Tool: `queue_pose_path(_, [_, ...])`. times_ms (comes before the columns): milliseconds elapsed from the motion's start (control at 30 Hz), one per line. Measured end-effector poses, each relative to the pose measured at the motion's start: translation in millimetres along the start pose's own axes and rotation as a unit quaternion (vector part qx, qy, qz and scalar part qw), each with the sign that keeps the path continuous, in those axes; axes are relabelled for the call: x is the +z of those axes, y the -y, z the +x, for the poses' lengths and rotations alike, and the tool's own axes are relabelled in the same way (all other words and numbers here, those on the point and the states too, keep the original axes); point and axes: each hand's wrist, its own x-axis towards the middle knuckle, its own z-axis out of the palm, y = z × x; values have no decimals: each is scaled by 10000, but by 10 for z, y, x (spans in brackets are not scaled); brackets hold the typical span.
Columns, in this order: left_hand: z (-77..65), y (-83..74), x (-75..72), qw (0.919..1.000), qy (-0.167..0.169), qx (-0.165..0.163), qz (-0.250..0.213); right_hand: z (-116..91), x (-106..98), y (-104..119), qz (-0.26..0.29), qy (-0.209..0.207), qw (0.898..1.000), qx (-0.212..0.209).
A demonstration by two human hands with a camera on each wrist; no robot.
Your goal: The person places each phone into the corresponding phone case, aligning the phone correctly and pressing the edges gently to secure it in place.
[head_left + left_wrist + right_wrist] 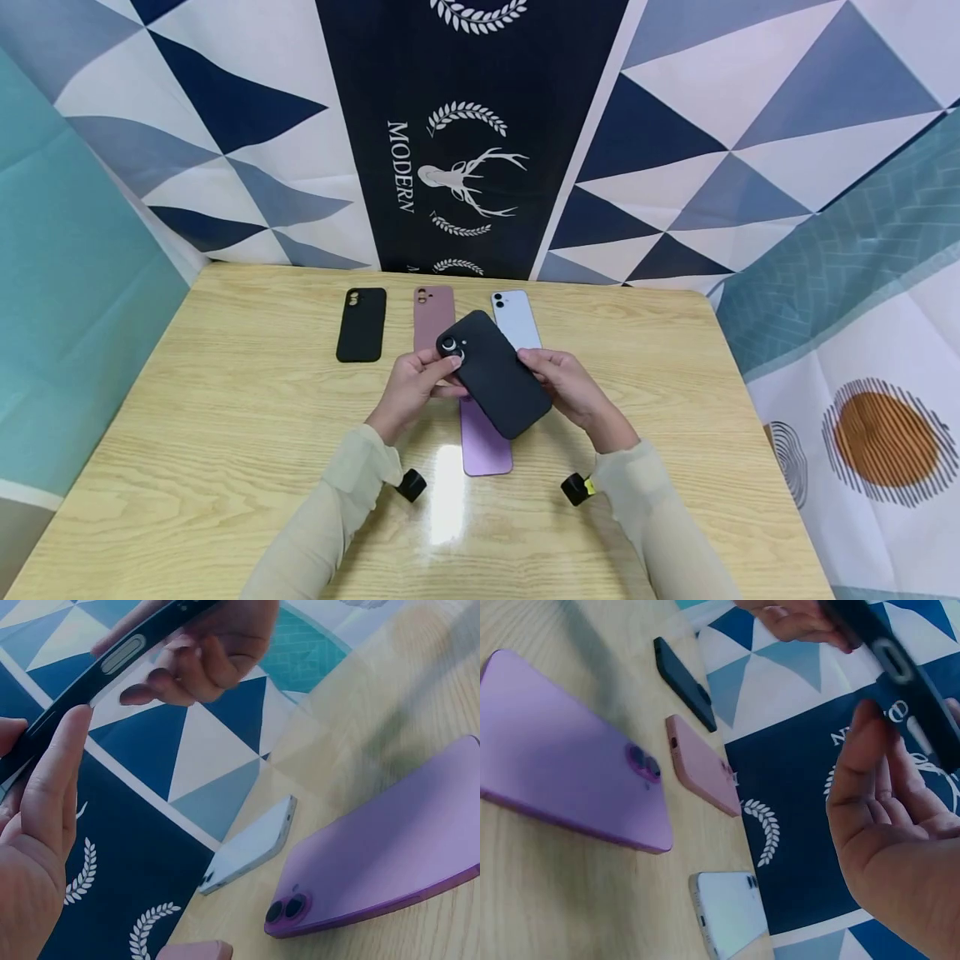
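Both hands hold a phone in a black case (501, 379), tilted with its back and silver-ringed camera lenses facing up. The left hand (408, 387) pinches the camera end, its thumb beside the lenses. At the opposite long edge, the right hand (576, 393) grips with its thumb on the side, seen close up in the right wrist view as the right hand (900, 825) at the dark edge. Below the held phone lies a purple phone (486, 446), back up, its upper part hidden in the head view but its lenses showing in both wrist views.
Along the table's (247, 400) far side lie a black phone case (362, 329), a pink phone (432, 312) and a white phone (516, 315). The held phone overlaps the pink and white ones in the head view. A patterned cloth (292, 142) hangs behind the far edge.
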Motion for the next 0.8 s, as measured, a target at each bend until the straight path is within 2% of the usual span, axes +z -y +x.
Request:
queue_pose_path(233, [35, -10, 2, 9944, -345, 590, -804, -36, -1, -91, 252, 830, 9962, 6])
queue_pose_path(333, [36, -15, 14, 9910, -458, 787, -982, -34, 26, -99, 266, 1069, 9938, -125])
queue_pose_path(633, [33, -55, 39, 9854, -554, 1081, -1190, -47, 88, -39, 286, 866, 9945, -508])
queue_pose_path(800, [28, -89, 48, 9829, -626, 1112, -1325, -36, 115, -7, 262, 834, 9936, -713])
